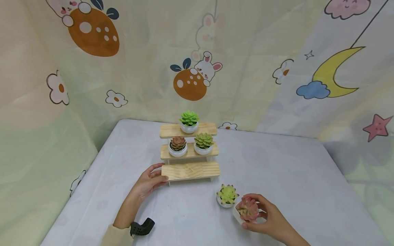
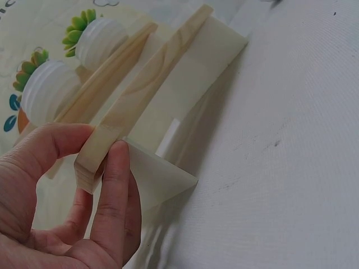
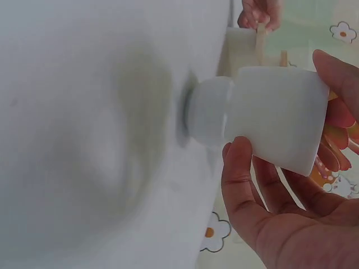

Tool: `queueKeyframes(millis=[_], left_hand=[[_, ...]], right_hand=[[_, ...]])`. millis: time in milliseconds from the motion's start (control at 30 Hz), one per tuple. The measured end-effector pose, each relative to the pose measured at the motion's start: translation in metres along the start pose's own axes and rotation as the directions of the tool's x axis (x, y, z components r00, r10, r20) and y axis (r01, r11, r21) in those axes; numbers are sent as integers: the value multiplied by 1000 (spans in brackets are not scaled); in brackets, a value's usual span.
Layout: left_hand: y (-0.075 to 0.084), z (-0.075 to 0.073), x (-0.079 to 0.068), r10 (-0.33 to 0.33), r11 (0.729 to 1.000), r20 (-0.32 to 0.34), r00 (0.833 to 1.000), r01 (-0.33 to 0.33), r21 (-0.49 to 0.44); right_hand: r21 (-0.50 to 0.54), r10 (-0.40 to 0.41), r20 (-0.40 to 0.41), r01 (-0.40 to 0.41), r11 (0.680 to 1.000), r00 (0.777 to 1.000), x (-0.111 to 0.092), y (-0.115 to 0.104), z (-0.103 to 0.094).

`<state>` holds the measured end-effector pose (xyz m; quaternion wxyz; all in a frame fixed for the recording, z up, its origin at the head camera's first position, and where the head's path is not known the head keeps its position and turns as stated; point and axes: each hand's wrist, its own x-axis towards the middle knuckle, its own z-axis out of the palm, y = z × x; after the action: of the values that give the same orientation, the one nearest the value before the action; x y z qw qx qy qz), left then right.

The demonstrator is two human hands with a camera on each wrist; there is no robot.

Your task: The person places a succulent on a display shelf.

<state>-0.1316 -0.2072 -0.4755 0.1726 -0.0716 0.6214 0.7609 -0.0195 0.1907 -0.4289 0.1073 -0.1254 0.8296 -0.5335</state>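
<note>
My left hand (image 1: 151, 181) pinches the left end of the lowest wooden shelf (image 1: 191, 171) of a three-step stand, thumb and fingers on both sides of the board (image 2: 120, 115). In my right hand (image 1: 267, 217) is a pink succulent (image 1: 248, 209) in a white, straight-sided pot (image 3: 280, 115), gripped between thumb and fingers. The right wrist view shows that pot raised off the table. Just left of it stands a yellow-green succulent with pink tips (image 1: 227, 194) in a round white pot (image 3: 210, 111).
A bright green succulent (image 1: 189, 118) stands on the top shelf (image 1: 170, 131). The middle shelf (image 1: 165, 153) bears a brown-red succulent (image 1: 178, 143) and a green one (image 1: 204, 140). A white cloth covers the table (image 1: 277, 171); a printed curtain (image 1: 147, 68) hangs behind.
</note>
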Motion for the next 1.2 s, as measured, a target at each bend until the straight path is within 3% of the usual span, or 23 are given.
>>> queueKeyframes(millis=[133, 267, 433, 667, 867, 1200], left_hand=[[1, 0, -2, 5, 1000, 10, 1000, -5, 2], [1, 0, -1, 6, 1000, 11, 1000, -6, -6], [-1, 1, -2, -7, 1000, 15, 1000, 7, -3], [-1, 1, -6, 22, 1000, 19, 1000, -21, -10], [-4, 1, -4, 20, 1000, 11, 1000, -20, -18], [-3, 2, -6, 20, 1000, -21, 1000, -20, 8]], right_hand=[[-47, -103, -30, 102, 994, 994, 1, -7, -3], [-90, -131, -56, 125, 988, 990, 4, -15, -4], [-66, -118, -66, 114, 991, 991, 7, -23, 0], [-11, -197, -33, 197, 980, 980, 24, -32, 15], [57, -191, 38, 189, 980, 981, 43, -39, 31], [78, -130, 114, 121, 990, 985, 67, -49, 51]])
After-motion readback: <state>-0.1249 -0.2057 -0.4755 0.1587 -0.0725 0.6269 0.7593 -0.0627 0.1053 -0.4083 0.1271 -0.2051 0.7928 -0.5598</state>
